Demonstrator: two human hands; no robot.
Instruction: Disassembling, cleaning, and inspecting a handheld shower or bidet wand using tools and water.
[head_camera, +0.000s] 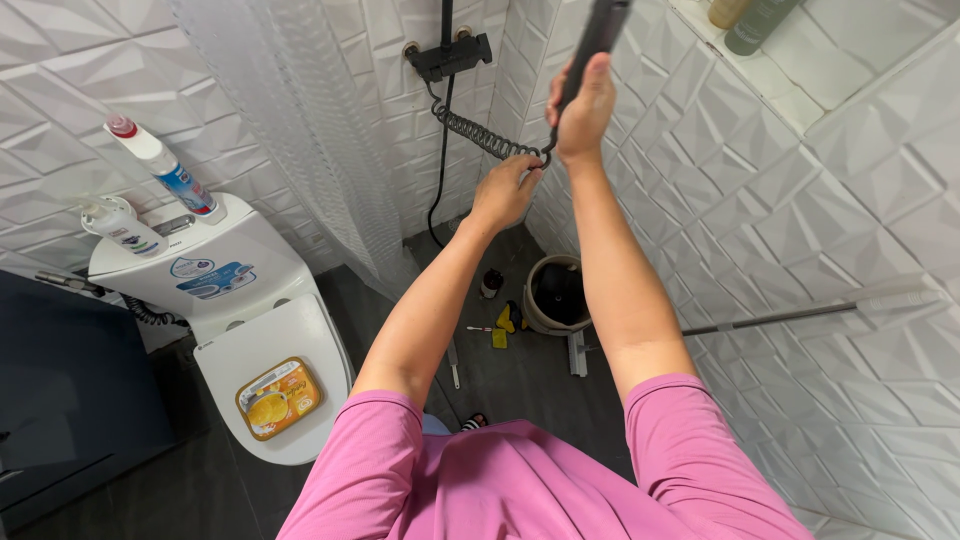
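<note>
My right hand (585, 112) is raised against the white tiled wall, wrapped around a black shower handset (592, 40) that points upward. Just below it, my left hand (507, 188) pinches the black coiled hose (478, 132) where it meets the handset's lower end. The hose runs left to a black wall mixer (447, 55) on the tiles. Both arms stretch forward from pink sleeves.
A white toilet (262, 340) stands at left with a yellow pack (278, 398) on its lid and two bottles (160, 170) on the cistern. A clear curtain (320, 140) hangs between. On the dark floor sit a bucket (555, 293), small items and a long-handled squeegee (760, 318).
</note>
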